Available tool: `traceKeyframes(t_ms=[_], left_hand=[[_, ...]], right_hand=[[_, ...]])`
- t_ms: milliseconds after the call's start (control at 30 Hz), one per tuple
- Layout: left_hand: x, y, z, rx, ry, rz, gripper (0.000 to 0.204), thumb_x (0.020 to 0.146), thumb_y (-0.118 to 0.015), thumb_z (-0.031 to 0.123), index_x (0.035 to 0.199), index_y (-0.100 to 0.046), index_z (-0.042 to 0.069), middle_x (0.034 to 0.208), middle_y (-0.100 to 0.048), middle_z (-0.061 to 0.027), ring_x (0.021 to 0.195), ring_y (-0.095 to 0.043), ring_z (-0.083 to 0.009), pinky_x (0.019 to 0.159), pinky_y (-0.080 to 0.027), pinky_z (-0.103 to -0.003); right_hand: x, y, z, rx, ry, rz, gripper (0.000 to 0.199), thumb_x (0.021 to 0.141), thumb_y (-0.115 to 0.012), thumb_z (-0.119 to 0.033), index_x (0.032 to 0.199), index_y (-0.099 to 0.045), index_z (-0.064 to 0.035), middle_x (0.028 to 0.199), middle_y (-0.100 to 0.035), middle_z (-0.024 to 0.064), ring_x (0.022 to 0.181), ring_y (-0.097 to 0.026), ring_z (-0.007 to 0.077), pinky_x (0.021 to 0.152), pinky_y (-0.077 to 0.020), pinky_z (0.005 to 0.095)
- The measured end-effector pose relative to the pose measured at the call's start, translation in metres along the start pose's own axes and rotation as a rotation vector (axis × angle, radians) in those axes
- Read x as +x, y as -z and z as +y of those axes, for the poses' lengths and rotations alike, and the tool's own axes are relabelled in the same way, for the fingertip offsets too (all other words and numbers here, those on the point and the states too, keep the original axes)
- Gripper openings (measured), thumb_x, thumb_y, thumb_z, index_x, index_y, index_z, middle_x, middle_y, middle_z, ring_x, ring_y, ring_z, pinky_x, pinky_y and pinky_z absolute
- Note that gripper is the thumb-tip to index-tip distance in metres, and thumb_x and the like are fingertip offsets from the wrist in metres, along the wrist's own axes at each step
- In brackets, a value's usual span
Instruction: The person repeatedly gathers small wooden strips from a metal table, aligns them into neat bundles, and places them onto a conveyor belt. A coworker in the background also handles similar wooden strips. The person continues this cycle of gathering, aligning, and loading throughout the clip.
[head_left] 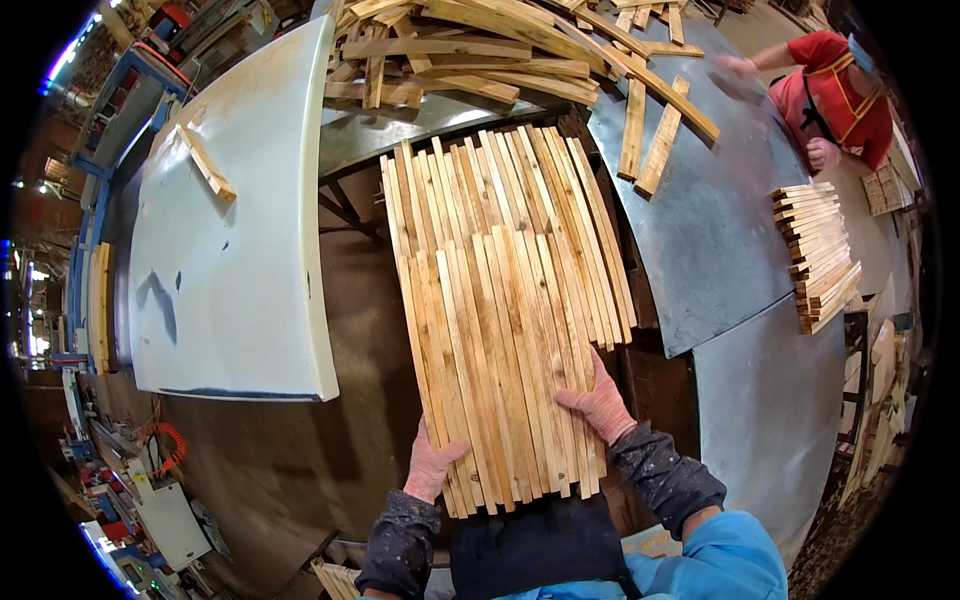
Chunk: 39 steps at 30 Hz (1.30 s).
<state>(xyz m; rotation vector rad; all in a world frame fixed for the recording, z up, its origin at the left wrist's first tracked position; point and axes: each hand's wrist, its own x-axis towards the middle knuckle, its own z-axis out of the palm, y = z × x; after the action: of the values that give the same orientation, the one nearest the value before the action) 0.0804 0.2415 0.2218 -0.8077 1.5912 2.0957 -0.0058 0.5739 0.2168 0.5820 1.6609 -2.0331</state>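
The person is carrying a broad armful of long, thin, pale wooden slats (505, 310), laid side by side like a raft and fanning slightly at the far end. It is held out in front of the body, above the brown floor (300, 430) in the gap between two worktops, its near end against the dark apron.

Each slat looks stiff and light, but so many together should weigh a fair bit, and nothing binds them. My guess is they will slide over one another easily and spill if the bundle tilts, so it wants support from underneath near the ends, kept level. The sawn edges look rough; the pink gloves make sense.

The left hand (432, 468) is under the near left corner, its grip wrapped loosely round the outer slats, thumb showing on top. The right hand (600, 402) lies on the right edge a little further up, fingers spread flat and pressing inward, more a steadying palm than a closed grip.

To the left stands a white, smooth, curved-edged worktop (240, 250) with one short wooden offcut (207, 162) lying on it. Ahead, a loose heap of wooden slats (480, 55) covers a grey metal worktop (720, 230), which also bears a neat small stack of short slats (818, 255). Another person in a red shirt (835, 85) works at the far right corner.
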Motion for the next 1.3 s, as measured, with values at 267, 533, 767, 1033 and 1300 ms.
traceKeyframes(t_ms=[267, 533, 767, 1033, 1300], left_hand=[[-0.032, -0.032, 0.079, 0.054, -0.146, -0.12, 0.095, 0.082, -0.085, -0.002, 0.165, -0.041, 0.006, 0.148, -0.062, -0.0083, 0.134, -0.061, -0.0222, 0.116, -0.05, -0.039], [-0.097, -0.01, 0.163, -0.049, -0.414, -0.229, 0.108, 0.089, -0.088, 0.009, 0.175, -0.024, 0.008, 0.161, -0.053, -0.0123, 0.144, -0.053, -0.0218, 0.124, -0.04, -0.037], [-0.185, 0.128, 0.223, -0.128, -0.456, -0.124, 0.106, 0.091, -0.09, 0.014, 0.175, -0.025, 0.009, 0.161, -0.051, -0.009, 0.147, -0.049, -0.0199, 0.125, -0.04, -0.038], [-0.179, 0.378, 0.224, -0.016, -0.401, 0.02, 0.095, 0.092, -0.088, 0.019, 0.167, -0.033, -0.001, 0.146, -0.063, -0.0132, 0.131, -0.061, -0.022, 0.117, -0.048, -0.037], [-0.122, 0.553, 0.244, 0.277, -0.434, 0.191, 0.098, 0.091, -0.089, 0.035, 0.16, -0.037, -0.011, 0.14, -0.067, -0.0221, 0.124, -0.066, -0.0243, 0.111, -0.053, -0.036]], right_hand=[[-0.057, -0.011, -0.061, 0.188, 0.146, 0.006, 0.097, 0.084, -0.082, 0.005, 0.168, -0.035, -0.0037, 0.145, -0.064, 0.01, 0.129, -0.065, 0.0244, 0.111, -0.0545, 0.0409], [-0.108, -0.07, -0.145, 0.068, 0.399, 0.017, 0.097, 0.085, -0.081, 0.005, 0.169, -0.035, -0.0059, 0.145, -0.064, 0.011, 0.125, -0.067, 0.0262, 0.109, -0.0555, 0.0405], [-0.137, -0.229, -0.182, -0.025, 0.365, -0.159, 0.095, 0.091, -0.081, 0.003, 0.171, -0.031, -0.0059, 0.144, -0.064, 0.0132, 0.122, -0.068, 0.0265, 0.103, -0.0591, 0.0386], [-0.107, -0.47, -0.105, -0.038, 0.203, -0.369, 0.082, 0.092, -0.073, 0.007, 0.166, -0.039, -0.0045, 0.131, -0.069, 0.0118, 0.107, -0.073, 0.0259, 0.094, -0.0629, 0.0384], [-0.028, -0.614, -0.013, -0.204, 0.322, -0.368, 0.081, 0.091, -0.072, 0.003, 0.164, -0.039, -0.004, 0.136, -0.066, 0.0139, 0.105, -0.071, 0.0265, 0.094, -0.0615, 0.0378]])
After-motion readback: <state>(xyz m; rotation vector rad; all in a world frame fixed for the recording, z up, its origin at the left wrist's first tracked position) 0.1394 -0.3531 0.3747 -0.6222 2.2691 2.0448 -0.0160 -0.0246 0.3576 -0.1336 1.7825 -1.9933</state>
